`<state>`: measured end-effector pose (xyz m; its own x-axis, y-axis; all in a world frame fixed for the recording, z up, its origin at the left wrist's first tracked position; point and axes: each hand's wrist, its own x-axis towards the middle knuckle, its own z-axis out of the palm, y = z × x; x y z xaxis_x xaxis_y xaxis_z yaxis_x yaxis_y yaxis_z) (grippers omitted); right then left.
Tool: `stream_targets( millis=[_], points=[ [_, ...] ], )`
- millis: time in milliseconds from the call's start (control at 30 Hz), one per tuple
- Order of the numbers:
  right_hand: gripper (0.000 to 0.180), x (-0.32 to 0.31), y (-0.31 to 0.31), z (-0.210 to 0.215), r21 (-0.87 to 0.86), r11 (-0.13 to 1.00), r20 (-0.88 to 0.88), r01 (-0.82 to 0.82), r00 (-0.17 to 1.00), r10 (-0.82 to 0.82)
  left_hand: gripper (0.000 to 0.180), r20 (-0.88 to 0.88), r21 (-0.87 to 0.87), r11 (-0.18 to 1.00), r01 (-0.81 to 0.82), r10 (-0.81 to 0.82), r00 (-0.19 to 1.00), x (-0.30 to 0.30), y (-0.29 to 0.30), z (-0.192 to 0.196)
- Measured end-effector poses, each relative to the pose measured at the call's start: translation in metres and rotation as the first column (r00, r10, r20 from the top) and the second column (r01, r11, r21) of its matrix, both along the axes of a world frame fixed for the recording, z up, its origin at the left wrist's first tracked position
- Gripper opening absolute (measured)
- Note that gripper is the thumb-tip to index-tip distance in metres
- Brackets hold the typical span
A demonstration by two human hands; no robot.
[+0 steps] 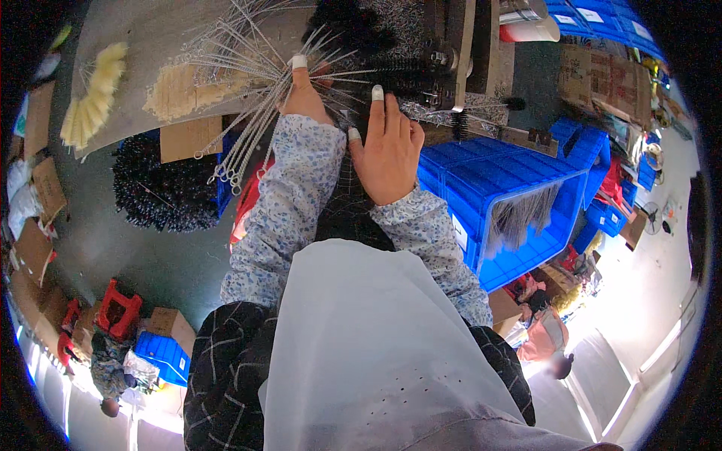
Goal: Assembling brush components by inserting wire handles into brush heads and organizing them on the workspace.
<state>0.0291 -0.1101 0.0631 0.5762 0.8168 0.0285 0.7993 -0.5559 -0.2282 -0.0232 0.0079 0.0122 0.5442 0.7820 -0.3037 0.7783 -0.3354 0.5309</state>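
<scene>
A fanned bundle of twisted wire stems [252, 124] with small looped ends is wrapped in my left hand [304, 96] over the workbench. My right hand [389, 149] lies just to its right, fingers stretched forward and thumb apart, with nothing seen in it. White covers wrap the thumb and one fingertip of that hand and a fingertip of the left. Beyond my right fingers, a black-bristled brush [398, 75] points into a metal machine head [444, 74]. Whether my fingertips touch the brush, I cannot tell. A dark bristle heap [346, 30] lies behind the bundle.
Pale yellow bristle pieces [184, 92] lie on the bench [143, 37]; a yellow brush cluster [96, 94] sits further left. Black brushes [165, 184] fill a container at left. A blue crate [519, 259] holding grey wires stands close at right. A red stool [118, 308] and people are behind.
</scene>
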Motion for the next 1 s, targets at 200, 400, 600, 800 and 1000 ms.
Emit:
stream_targets(
  millis=[200,400,600,800,1000],
  points=[
    [0.066,0.007,-0.005,0.0,-0.02,1.0,0.072,0.016,0.997,-0.015,0.039,0.251,0.032,0.989,-0.142,0.129,0.959,0.006,-0.012,-0.008],
    [0.065,0.005,-0.005,-0.001,-0.029,1.0,0.037,0.011,0.999,-0.01,0.044,0.168,-0.861,0.421,-0.286,0.764,0.623,0.012,0.0,-0.043],
    [0.067,0.007,-0.007,0.001,-0.04,0.999,0.031,0.013,0.999,-0.012,0.042,0.067,-0.546,0.733,-0.406,0.521,0.851,0.01,-0.007,-0.086],
    [0.064,0.012,-0.009,0.0,-0.064,0.998,0.055,0.02,0.998,-0.016,0.053,0.273,-0.444,0.81,-0.383,0.529,0.803,0.017,-0.017,0.012],
    [0.063,0.013,-0.009,0.0,-0.068,0.998,0.039,-0.005,0.999,0.007,0.054,0.179,-0.604,0.601,-0.524,0.743,0.645,0.021,-0.017,0.016]
  ],
)
